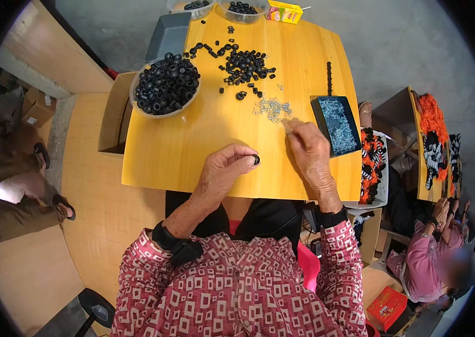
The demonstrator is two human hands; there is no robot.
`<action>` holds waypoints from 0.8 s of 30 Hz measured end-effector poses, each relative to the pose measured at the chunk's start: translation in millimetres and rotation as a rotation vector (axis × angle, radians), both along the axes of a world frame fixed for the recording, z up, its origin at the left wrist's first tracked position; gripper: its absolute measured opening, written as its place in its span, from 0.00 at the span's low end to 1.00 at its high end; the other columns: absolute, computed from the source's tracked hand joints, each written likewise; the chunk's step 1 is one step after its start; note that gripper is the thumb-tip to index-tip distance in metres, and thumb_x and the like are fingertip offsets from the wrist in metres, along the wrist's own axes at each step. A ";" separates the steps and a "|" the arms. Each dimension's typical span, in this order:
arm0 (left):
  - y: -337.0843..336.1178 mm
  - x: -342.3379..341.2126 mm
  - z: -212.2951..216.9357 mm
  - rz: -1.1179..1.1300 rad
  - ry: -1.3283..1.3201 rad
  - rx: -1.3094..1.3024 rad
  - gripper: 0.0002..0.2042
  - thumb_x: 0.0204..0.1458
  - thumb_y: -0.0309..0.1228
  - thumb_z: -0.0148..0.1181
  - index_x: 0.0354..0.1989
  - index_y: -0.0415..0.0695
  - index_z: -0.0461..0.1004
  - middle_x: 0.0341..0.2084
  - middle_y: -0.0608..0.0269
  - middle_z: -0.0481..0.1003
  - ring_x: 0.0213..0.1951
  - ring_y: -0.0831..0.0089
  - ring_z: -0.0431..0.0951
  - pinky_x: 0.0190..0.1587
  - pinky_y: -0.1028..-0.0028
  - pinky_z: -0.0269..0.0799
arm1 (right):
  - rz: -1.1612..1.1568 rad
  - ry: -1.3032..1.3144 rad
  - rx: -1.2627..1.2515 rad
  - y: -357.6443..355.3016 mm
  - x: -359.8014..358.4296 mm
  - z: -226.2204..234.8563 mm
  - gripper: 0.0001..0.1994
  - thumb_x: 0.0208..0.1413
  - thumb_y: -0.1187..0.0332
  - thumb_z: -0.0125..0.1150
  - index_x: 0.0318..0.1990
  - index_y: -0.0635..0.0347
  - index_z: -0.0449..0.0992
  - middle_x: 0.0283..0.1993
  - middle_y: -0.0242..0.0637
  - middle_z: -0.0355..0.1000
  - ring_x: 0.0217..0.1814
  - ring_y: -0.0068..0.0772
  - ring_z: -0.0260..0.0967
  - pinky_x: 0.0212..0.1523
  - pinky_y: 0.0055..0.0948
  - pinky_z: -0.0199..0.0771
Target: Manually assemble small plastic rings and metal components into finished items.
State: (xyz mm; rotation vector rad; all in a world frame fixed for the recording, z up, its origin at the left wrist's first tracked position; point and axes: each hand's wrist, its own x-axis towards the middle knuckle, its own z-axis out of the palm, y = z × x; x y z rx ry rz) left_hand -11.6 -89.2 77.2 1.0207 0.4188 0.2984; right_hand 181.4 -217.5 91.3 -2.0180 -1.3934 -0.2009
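My left hand (227,169) pinches a small round black part (256,159) between thumb and fingertips, just above the near part of the table. To the right, my right hand (309,147) has its fingertips drawn together at the near edge of a loose pile of small silvery pieces (274,109). Whatever it may hold is too small to make out. Beyond that pile lies a heap of black cylindrical and ring-shaped parts (246,64). A black tray (318,121) filled with silvery pieces lies right of my right hand.
A round tub (134,100) full of black parts stands at the table's left. Behind it are a grey tray (165,36), more tubs and a yellow drink carton (283,12). A black rod (329,78) lies by the black tray. People sit at right, near orange and black bundles (438,121).
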 end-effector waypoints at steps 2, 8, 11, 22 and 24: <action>0.1 -0.2 0.0 -0.007 -0.001 0.020 0.09 0.61 0.27 0.59 0.47 0.38 0.75 0.40 0.63 0.78 0.44 0.76 0.79 0.51 0.77 0.74 | -0.156 0.307 0.082 -2.7 -2.3 10.9 0.13 0.54 0.81 0.61 0.47 0.62 0.79 0.36 0.39 0.74 0.35 0.30 0.75 0.36 0.26 0.76; 0.0 -1.6 -2.7 -0.006 -0.012 0.022 0.10 0.60 0.28 0.60 0.47 0.38 0.75 0.39 0.63 0.78 0.43 0.77 0.79 0.51 0.76 0.74 | -0.150 0.369 0.177 -5.5 -5.8 14.2 0.11 0.55 0.80 0.60 0.46 0.63 0.79 0.35 0.34 0.73 0.34 0.22 0.72 0.36 0.19 0.74; 0.3 -0.4 -0.3 -0.005 -0.021 -0.012 0.10 0.61 0.29 0.60 0.48 0.39 0.75 0.39 0.65 0.78 0.43 0.77 0.79 0.50 0.77 0.74 | -0.152 0.499 0.210 -11.2 -10.2 14.1 0.11 0.55 0.80 0.61 0.46 0.65 0.79 0.35 0.33 0.72 0.36 0.21 0.71 0.39 0.18 0.72; -17.5 6.2 24.7 -0.120 0.074 -0.331 0.09 0.62 0.32 0.59 0.47 0.43 0.77 0.35 0.70 0.78 0.37 0.81 0.79 0.42 0.82 0.74 | 0.022 0.408 0.164 -20.5 -74.2 41.1 0.12 0.52 0.81 0.64 0.45 0.65 0.79 0.36 0.39 0.74 0.37 0.31 0.74 0.40 0.27 0.75; -18.2 4.6 24.2 -0.118 0.074 -0.329 0.09 0.62 0.32 0.59 0.46 0.43 0.77 0.34 0.70 0.78 0.36 0.82 0.78 0.40 0.83 0.74 | 0.051 0.346 0.181 -21.3 -75.3 40.8 0.11 0.51 0.82 0.64 0.44 0.65 0.79 0.36 0.41 0.74 0.36 0.36 0.74 0.37 0.29 0.76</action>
